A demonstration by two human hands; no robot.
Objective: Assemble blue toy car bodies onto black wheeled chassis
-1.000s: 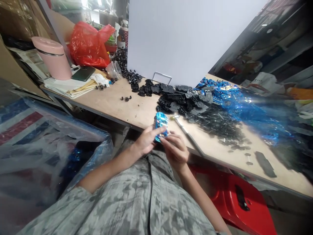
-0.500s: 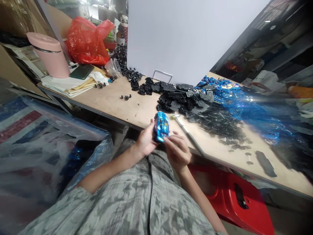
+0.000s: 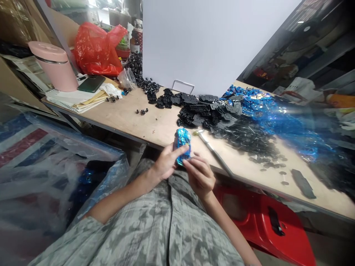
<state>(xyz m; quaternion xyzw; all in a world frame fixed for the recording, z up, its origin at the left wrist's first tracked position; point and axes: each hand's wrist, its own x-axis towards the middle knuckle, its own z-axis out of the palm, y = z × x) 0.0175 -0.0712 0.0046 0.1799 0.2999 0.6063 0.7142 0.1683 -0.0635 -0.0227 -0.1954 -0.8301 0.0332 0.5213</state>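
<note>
A shiny blue toy car body (image 3: 183,137) is held over my lap at the table's front edge. My left hand (image 3: 166,162) grips it from the left, with the thumb lying across its top. At its lower right end my right hand (image 3: 200,173) has its fingers pinched together against the car; whether a small part sits between them is hidden. Just beyond, on the table (image 3: 163,129), lie a hammer (image 3: 215,152) and a heap of black plastic chassis parts (image 3: 205,109).
Black wheels with axles (image 3: 246,138) and blue car bodies (image 3: 249,98) are heaped on the right. A pink tumbler (image 3: 57,66), phone (image 3: 91,84) and red bag (image 3: 95,50) stand left. A red stool (image 3: 285,229) is below the table.
My left thumb has moved from the car's side onto its top. The car and both hands have shifted slightly down in the view.
</note>
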